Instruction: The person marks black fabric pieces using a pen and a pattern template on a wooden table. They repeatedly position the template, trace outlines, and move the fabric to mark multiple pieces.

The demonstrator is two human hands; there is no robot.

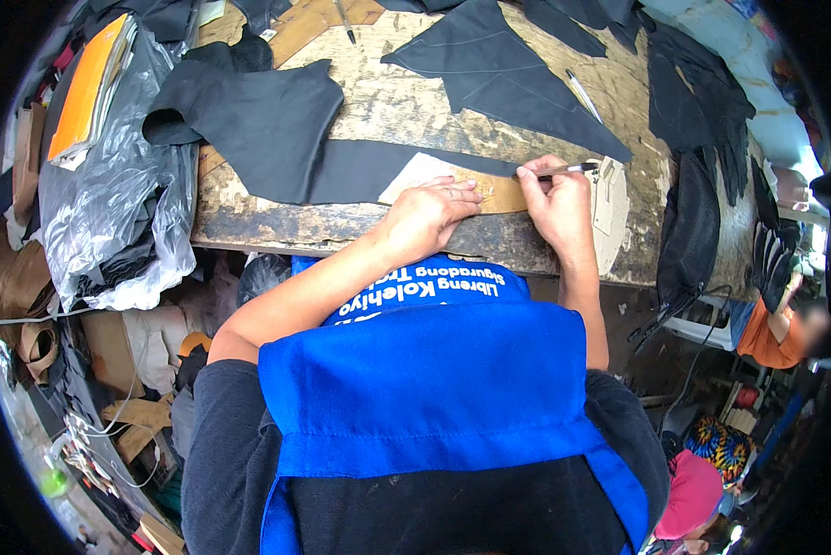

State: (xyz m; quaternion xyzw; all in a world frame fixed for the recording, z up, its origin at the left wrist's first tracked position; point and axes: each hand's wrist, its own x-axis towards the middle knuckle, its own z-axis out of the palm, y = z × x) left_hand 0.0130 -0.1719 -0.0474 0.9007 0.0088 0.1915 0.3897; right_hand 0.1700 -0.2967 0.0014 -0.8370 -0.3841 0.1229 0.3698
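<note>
My left hand (431, 218) lies with its fingers stretched flat over a pattern piece, part white and part tan (506, 197). The pattern rests on a black sheet of material (360, 165), perhaps leather, near the front edge of the worktable. In my right hand (561, 199) a dark pen (571, 169) is pinched between thumb and fingers. Its tip is hidden by the fingers, at the pattern's right end. Just right of this hand lies a pale, rounded flat piece (610, 208).
The worn wooden table (378, 102) holds cut black pieces (508, 79), a pale pen (584, 97) and another pen (345, 23). An orange-covered book (90, 88) sits on a plastic bag (124, 213) at left. Black material (688, 217) hangs at right; people are beyond.
</note>
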